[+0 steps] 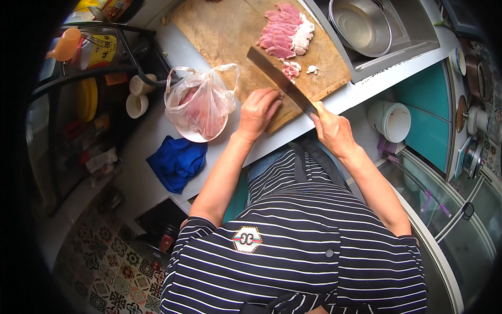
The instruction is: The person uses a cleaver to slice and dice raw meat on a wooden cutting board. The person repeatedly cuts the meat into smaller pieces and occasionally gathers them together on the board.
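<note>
My right hand (332, 127) grips a kitchen knife (278, 78), its broad blade pointing up and left over a wooden cutting board (219, 35). Close to the blade's left side, my left hand (259, 108) rests on the board with curled fingers; what lies under the fingertips is mostly hidden. Overlapping slices of raw meat (276, 31) lie at the far part of the board, beside a whitish heap of fat (304, 35). Small meat scraps (291, 70) are just beyond the blade. Left of my left hand, a plastic bag of raw meat (202, 102) sits on a plate (204, 138).
A blue cloth (180, 161) lies on the counter near its front edge. A metal basin (361, 27) stands in the sink (415, 35) at the upper right. Small cups (137, 106) and a black metal rack (98, 72) occupy the left. A white bucket (395, 122) stands below the counter.
</note>
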`<move>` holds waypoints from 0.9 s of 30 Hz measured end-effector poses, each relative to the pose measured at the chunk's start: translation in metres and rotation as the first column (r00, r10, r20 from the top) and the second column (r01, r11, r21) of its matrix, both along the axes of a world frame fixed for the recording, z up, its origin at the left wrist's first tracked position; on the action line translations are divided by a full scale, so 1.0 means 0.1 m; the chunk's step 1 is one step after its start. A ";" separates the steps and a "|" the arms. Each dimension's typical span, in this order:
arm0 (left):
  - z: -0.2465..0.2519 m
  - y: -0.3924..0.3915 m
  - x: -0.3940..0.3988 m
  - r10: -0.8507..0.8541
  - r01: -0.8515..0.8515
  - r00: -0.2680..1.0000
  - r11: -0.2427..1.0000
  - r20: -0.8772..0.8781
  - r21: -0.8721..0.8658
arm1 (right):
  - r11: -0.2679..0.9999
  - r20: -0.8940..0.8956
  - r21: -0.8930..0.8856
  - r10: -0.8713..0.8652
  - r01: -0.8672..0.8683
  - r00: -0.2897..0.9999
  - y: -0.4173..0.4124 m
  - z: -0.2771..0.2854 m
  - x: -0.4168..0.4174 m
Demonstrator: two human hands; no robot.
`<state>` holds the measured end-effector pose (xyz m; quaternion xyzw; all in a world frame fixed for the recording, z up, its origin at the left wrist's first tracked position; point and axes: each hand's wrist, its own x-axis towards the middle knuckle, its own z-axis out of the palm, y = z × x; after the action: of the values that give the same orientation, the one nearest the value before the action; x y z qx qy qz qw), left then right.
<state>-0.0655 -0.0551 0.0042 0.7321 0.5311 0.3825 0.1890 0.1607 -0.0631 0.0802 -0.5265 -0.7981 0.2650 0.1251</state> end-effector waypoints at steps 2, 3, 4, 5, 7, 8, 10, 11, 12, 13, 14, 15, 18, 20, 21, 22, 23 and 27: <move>0.06 -0.10 -0.01 0.096 -0.094 0.995 0.995 0.037 -0.041 | 0.997 0.015 -0.040 -0.067 0.068 0.998 -0.03 0.17 0.04; 0.04 -0.12 -0.03 0.082 -0.082 0.996 0.996 0.016 -0.040 | 0.997 0.028 -0.051 -0.053 0.054 0.998 -0.05 0.25 0.06; 0.01 -0.12 -0.06 0.069 -0.069 0.998 0.997 -0.004 -0.040 | 0.997 0.040 -0.062 -0.039 0.041 0.998 -0.05 0.33 0.08; -0.01 -0.14 -0.08 0.055 -0.055 0.998 0.998 -0.024 -0.040 | 0.997 0.053 -0.073 -0.024 0.028 0.998 -0.07 0.39 0.10; 0.01 -0.09 -0.07 0.029 -0.030 0.999 0.999 -0.043 -0.021 | 0.996 0.063 -0.086 0.023 -0.017 0.998 -0.08 0.42 0.10; 0.00 -0.05 -0.08 0.010 -0.012 0.998 1.000 -0.057 -0.025 | 0.996 0.079 -0.087 0.039 -0.032 0.996 -0.09 0.39 0.11; -0.01 -0.03 -0.08 -0.017 0.015 0.997 0.999 -0.078 -0.033 | 0.994 0.099 -0.091 0.066 -0.057 0.993 -0.14 0.31 0.11; 0.00 -0.02 -0.08 -0.023 0.021 0.996 0.999 -0.086 -0.030 | 0.996 0.106 -0.051 0.073 -0.068 0.992 -0.14 0.23 0.10; -0.01 -0.03 -0.08 -0.031 0.028 0.995 0.999 -0.094 -0.030 | 0.997 0.114 -0.013 0.079 -0.078 0.990 -0.14 0.13 0.05; -0.01 -0.03 -0.07 -0.038 0.036 0.995 0.999 -0.088 -0.017 | 0.996 0.123 0.028 0.081 -0.085 0.989 -0.12 0.04 0.00; -0.03 -0.04 -0.06 -0.044 0.044 0.996 0.999 -0.082 -0.003 | 0.996 0.078 0.052 0.065 -0.069 0.995 -0.07 -0.06 -0.10; -0.03 -0.02 -0.06 -0.047 0.049 0.995 0.999 -0.083 0.019 | 0.997 0.065 0.041 0.057 -0.060 0.996 -0.01 -0.05 -0.15; 0.02 -0.11 -0.09 -0.055 0.059 0.992 0.998 -0.110 0.028 | 0.999 -0.013 -0.038 -0.013 0.013 1.000 0.12 0.08 -0.20; 0.03 -0.18 -0.12 -0.043 0.049 0.993 0.998 -0.112 0.050 | 0.998 -0.007 -0.001 -0.060 0.060 0.998 0.10 0.11 -0.14; 0.03 -0.20 -0.11 -0.038 0.041 0.994 0.999 -0.102 0.036 | 0.997 0.001 0.007 -0.082 0.082 0.997 0.04 0.12 -0.11; 0.05 -0.19 -0.11 -0.032 0.034 0.995 0.999 -0.095 0.020 | 0.996 0.018 -0.050 -0.078 0.079 0.997 0.04 0.23 -0.10; 0.05 -0.20 -0.12 -0.027 0.028 0.996 1.000 -0.089 0.005 | 0.991 0.027 -0.118 -0.057 0.060 0.998 0.03 0.35 -0.08; -0.04 -0.14 -0.09 0.008 -0.004 0.994 0.999 -0.112 0.034 | 0.985 0.070 -0.173 0.039 -0.027 0.997 -0.09 0.46 0.03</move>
<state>-0.0749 -0.0693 0.0000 0.7539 0.5366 0.3501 0.1452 0.1636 -0.0719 0.1262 -0.5313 -0.7849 0.3154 0.0457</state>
